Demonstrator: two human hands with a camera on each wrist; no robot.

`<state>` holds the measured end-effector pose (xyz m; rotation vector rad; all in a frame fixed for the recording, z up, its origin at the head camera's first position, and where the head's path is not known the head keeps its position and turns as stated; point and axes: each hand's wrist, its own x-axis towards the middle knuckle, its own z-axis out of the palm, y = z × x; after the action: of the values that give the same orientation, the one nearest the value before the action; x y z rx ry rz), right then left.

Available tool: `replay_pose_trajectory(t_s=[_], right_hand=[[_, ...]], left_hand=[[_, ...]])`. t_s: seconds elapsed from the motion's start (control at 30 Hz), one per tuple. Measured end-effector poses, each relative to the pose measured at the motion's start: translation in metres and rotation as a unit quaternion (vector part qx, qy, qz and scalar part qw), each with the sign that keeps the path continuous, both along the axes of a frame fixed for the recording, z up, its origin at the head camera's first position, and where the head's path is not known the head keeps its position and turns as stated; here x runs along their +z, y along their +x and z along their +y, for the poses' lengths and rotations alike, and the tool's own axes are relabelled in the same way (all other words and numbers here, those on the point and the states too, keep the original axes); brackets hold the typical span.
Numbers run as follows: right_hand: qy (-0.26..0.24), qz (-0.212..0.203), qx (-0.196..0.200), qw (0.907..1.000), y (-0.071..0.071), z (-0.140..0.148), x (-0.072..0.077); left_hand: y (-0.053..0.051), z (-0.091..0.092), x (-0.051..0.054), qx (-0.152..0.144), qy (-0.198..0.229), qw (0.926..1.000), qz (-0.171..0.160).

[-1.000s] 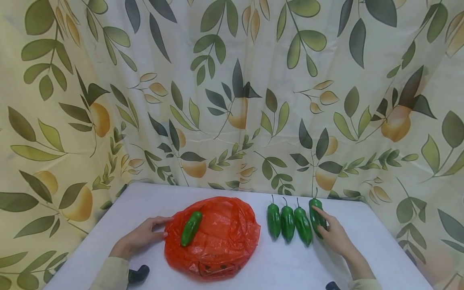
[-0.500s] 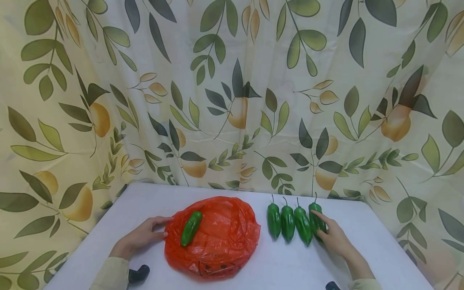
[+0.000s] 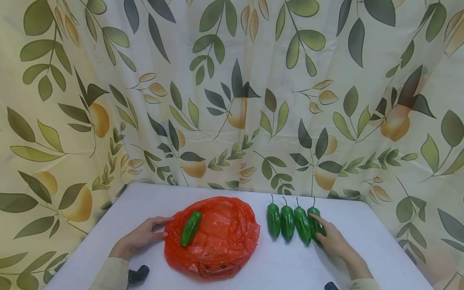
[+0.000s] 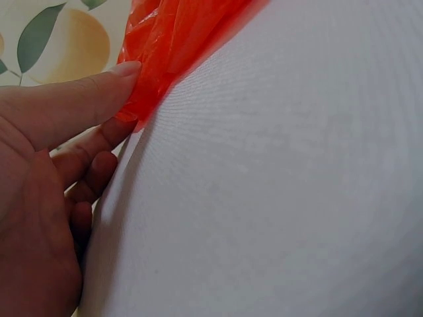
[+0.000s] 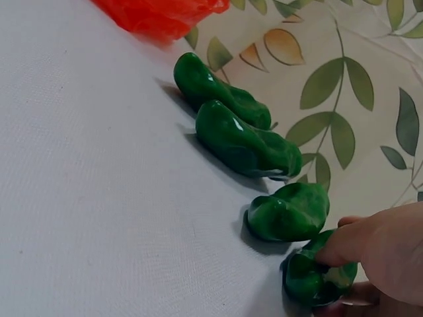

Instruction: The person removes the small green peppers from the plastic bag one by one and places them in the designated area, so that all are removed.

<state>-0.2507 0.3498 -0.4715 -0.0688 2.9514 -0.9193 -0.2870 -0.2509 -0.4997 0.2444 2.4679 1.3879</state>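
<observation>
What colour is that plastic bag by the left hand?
The plastic bag is red, with dark marks along its near edge; the head view shows it best.

No readable text or numbers; dark marks (image 3: 215,267) on red bag (image 3: 226,235) illegible.

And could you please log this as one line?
left hand: pinches red plastic | right hand: grips rightmost pepper | leftmost pepper: on red plastic

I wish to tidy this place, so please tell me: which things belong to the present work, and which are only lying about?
Seemingly in the work:
left hand, touching the red bag
right hand, gripping the rightmost pepper
three other peppers
pepper on the bag

Seemingly not:
patterned curtain
dark objects, unidentifiable
</observation>
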Motion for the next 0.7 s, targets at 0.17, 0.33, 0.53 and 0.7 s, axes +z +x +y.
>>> replay_pose_trajectory(t_s=[0.17,0.33,0.53,0.7], right_hand=[[-0.002,-0.007,-0.004,1.0000,-0.0008,-0.0014,-0.0002],[-0.006,-0.012,-0.013,0.9998,-0.0013,-0.0021,-0.0003],[-0.010,-0.009,-0.012,0.9998,-0.0012,-0.0018,-0.0015],[-0.013,0.002,-0.007,0.9999,0.0003,-0.0019,-0.0010]], left_hand=[[-0.0006,-0.0008,-0.0008,-0.007,-0.001,1.0000,0.004],[-0.0013,-0.0010,-0.0016,-0.003,0.004,1.0000,-0.002],[-0.0010,-0.0005,-0.0015,0.003,0.009,0.9999,-0.006],[-0.0005,0.0001,-0.0019,0.008,0.005,0.9999,-0.009]])
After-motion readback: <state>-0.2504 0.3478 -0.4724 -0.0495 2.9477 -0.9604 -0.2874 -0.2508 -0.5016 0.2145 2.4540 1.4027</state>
